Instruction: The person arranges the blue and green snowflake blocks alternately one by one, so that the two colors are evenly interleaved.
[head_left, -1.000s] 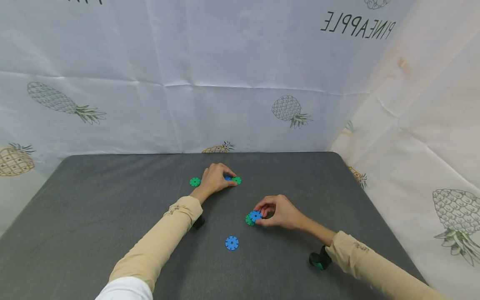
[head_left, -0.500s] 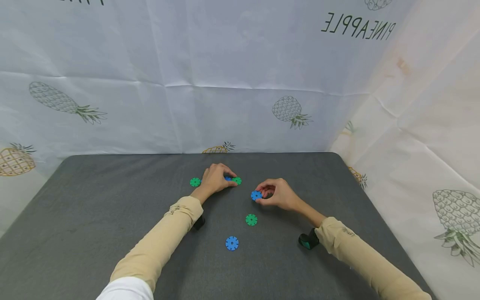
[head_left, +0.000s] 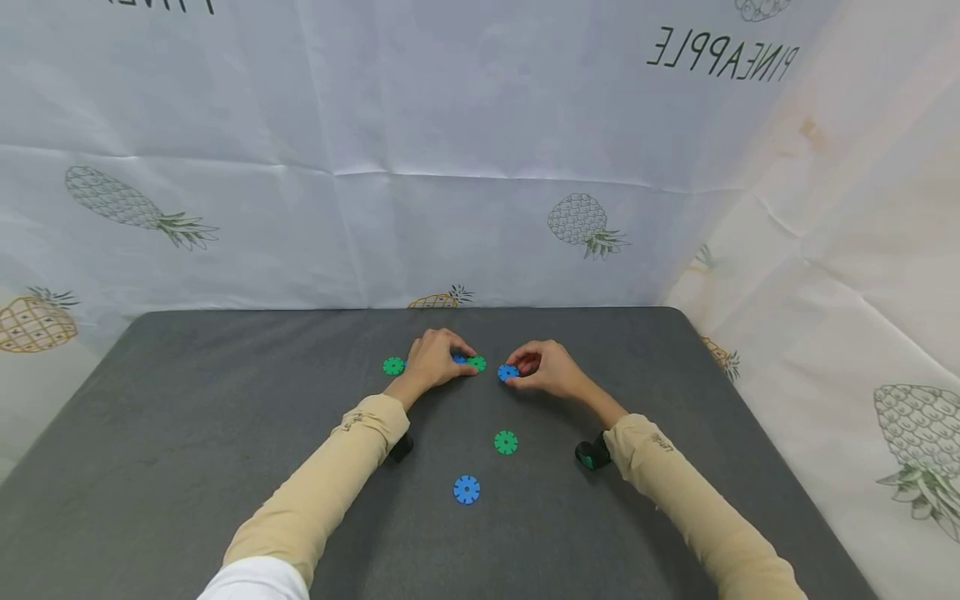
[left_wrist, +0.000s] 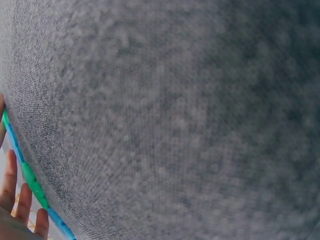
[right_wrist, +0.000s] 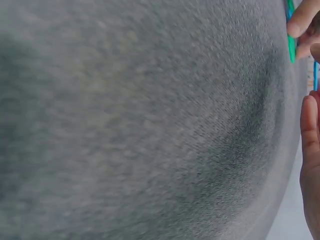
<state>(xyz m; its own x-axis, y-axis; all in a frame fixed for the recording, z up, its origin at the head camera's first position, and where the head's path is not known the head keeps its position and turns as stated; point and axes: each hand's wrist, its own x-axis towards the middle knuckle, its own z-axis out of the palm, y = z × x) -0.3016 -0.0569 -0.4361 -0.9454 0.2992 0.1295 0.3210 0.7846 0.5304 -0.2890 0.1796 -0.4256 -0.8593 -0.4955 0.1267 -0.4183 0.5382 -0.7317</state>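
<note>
In the head view the left hand holds the right end of a low row of notched discs, thumb and fingers at a green disc with a blue disc beside it. Another green disc shows at the row's left; the hand covers the middle. The left wrist view shows blue and green discs linked in a line by the fingers. Just right of the row, the right hand pinches a blue disc between thumb and fingers, apart from the row. In the right wrist view this blue disc appears edge-on.
Nearer the person, a loose green disc and a loose blue disc lie flat on the grey table. A white cloth printed with pineapples hangs behind the table's back edge and along the right side.
The right hand has lifted the blue disc away from the loose green one and carried it back and slightly left, close to the row. The left hand has stayed in place on the row.
</note>
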